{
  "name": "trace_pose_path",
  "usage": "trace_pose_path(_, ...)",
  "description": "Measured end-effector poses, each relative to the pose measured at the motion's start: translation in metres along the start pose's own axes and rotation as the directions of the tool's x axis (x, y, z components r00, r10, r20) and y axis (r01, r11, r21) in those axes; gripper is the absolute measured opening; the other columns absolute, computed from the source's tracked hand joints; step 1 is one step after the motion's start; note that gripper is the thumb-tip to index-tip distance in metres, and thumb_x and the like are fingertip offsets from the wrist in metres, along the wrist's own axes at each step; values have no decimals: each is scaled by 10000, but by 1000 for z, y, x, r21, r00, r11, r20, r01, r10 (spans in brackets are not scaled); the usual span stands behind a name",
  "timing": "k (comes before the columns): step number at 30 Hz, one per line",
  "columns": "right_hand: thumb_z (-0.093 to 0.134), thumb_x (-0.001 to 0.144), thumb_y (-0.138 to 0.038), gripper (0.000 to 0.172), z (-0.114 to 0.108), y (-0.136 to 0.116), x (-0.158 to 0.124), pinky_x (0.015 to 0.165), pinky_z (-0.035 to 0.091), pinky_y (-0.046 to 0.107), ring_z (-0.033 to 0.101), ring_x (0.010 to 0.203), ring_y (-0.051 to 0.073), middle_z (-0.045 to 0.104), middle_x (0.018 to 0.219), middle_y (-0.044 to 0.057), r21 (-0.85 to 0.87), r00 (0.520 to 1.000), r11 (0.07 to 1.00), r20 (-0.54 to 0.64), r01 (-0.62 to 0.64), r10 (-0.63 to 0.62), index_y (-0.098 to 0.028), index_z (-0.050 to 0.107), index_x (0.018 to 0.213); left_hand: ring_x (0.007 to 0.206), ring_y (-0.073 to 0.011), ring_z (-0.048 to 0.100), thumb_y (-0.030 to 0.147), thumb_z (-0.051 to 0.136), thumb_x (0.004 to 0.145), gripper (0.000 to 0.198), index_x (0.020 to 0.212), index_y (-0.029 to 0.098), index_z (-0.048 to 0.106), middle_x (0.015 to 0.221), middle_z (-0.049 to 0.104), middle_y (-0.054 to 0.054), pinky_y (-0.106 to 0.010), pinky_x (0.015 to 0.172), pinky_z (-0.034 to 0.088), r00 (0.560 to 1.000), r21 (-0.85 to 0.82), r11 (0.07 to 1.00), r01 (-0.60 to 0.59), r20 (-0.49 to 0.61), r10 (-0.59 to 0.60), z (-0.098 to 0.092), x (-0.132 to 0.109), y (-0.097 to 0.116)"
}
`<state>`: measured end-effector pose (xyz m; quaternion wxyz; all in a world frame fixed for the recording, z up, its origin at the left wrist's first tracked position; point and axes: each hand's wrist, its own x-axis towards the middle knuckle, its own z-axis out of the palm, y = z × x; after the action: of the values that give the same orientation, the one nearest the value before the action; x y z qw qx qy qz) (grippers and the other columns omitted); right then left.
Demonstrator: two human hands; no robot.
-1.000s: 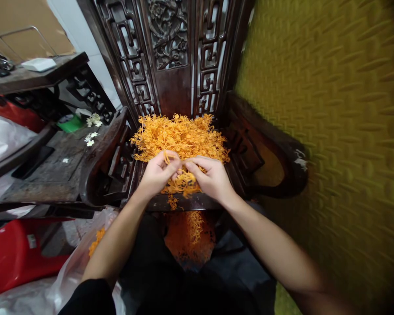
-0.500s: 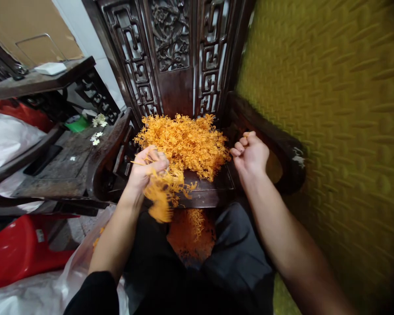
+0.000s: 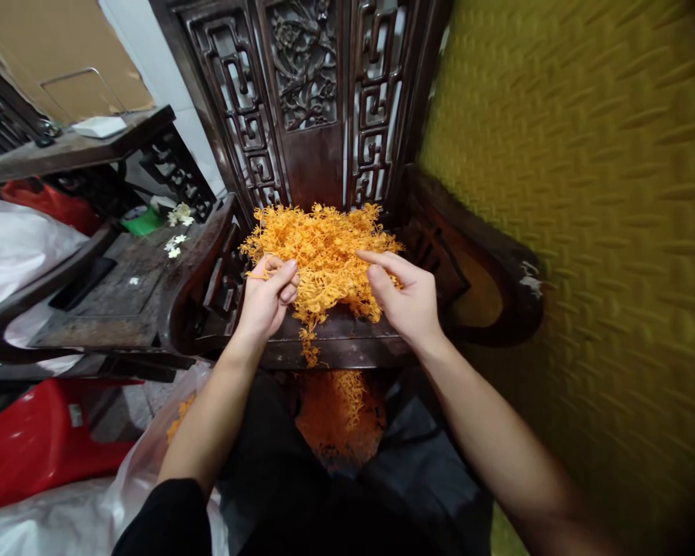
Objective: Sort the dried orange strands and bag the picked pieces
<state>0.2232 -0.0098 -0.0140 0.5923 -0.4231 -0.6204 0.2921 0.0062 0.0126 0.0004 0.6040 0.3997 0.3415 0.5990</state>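
A heap of orange plastic sprigs (image 3: 324, 247) lies on the seat of a dark carved wooden chair (image 3: 347, 347). My left hand (image 3: 266, 297) is at the heap's left front edge, fingers curled and pinched on an orange sprig. At the heap's right front, my right hand (image 3: 408, 297) has its forefinger stretched out and thumb apart, touching the sprigs. More orange sprigs (image 3: 339, 409) lie lower down between my knees.
The chair's curved armrests (image 3: 486, 262) flank the seat. A second dark chair (image 3: 110, 293) stands left with small white flowers (image 3: 174, 245) on it. A red plastic stool (image 3: 40, 440) and a clear plastic bag (image 3: 127, 486) are lower left. A yellow embossed wall (image 3: 591, 232) fills the right.
My left hand, which pulled a clump of sprigs down off the seat edge, is back at the heap. My right hand came back from the armrest as a fist and now reaches into the heap with fingers apart.
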Motion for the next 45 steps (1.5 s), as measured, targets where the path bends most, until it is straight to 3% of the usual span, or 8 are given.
trace_pose_path(6,744,815,-539,427,24,-7,-3,644,472,302,539,672,160,652,846,40,-162,997,984,-52,-68,60,-212,742,1088,452,-31,411,303,856,731,463,747,193,407,643,578,50,-161,442,273,992,-69,996,-52,-121,43,15,3,-10)
trace_pose_path(13,595,940,-526,366,31,18,11,515,356,232,436,555,105,521,630,-25,53,976,984,-126,-171,177,-199,602,774,435,-24,357,244,865,704,469,723,191,400,569,476,79,-156,439,231,995,-98,993,-62,-87,53,30,-6,-5)
trace_pose_path(18,663,889,-538,413,-11,40,41,356,315,168,373,406,61,418,552,-92,506,817,826,-349,-248,459,-223,438,746,437,-24,388,120,769,729,425,648,176,356,544,403,79,-148,439,299,964,-185,964,-194,-218,152,5,-3,16)
trace_pose_path(25,755,773,-224,283,-6,22,29,451,522,168,672,587,105,749,864,76,625,785,581,84,-521,614,-181,475,775,385,0,304,103,736,762,402,673,179,352,570,437,78,-129,362,204,983,-256,965,53,-156,-96,-1,8,10)
trace_pose_path(29,779,703,-192,326,9,13,20,369,404,143,544,479,68,666,720,-25,640,796,534,215,-553,566,-184,590,968,367,1,299,109,736,761,329,723,179,416,563,415,93,-121,345,216,961,-285,954,96,-224,-164,3,9,8)
trace_pose_path(33,745,824,-495,473,21,10,13,336,248,141,375,426,43,470,615,-85,593,810,561,329,-577,485,-205,639,1182,377,0,308,122,734,776,314,729,178,428,588,461,75,-118,350,228,964,-271,956,114,-203,-173,4,9,4)
trace_pose_path(40,708,832,-599,403,37,16,9,317,319,194,368,355,69,398,468,-91,353,934,872,13,-338,356,-219,585,779,389,-8,294,78,714,790,436,663,190,311,543,365,80,-126,362,196,983,-288,953,97,-123,-137,11,6,3)
trace_pose_path(45,731,823,-568,428,2,30,32,344,382,172,293,375,48,309,503,-116,603,817,787,-385,-130,430,-220,503,722,359,-4,273,44,593,820,315,643,172,366,504,374,76,-127,353,199,951,-289,950,-118,-309,24,-8,13,26)
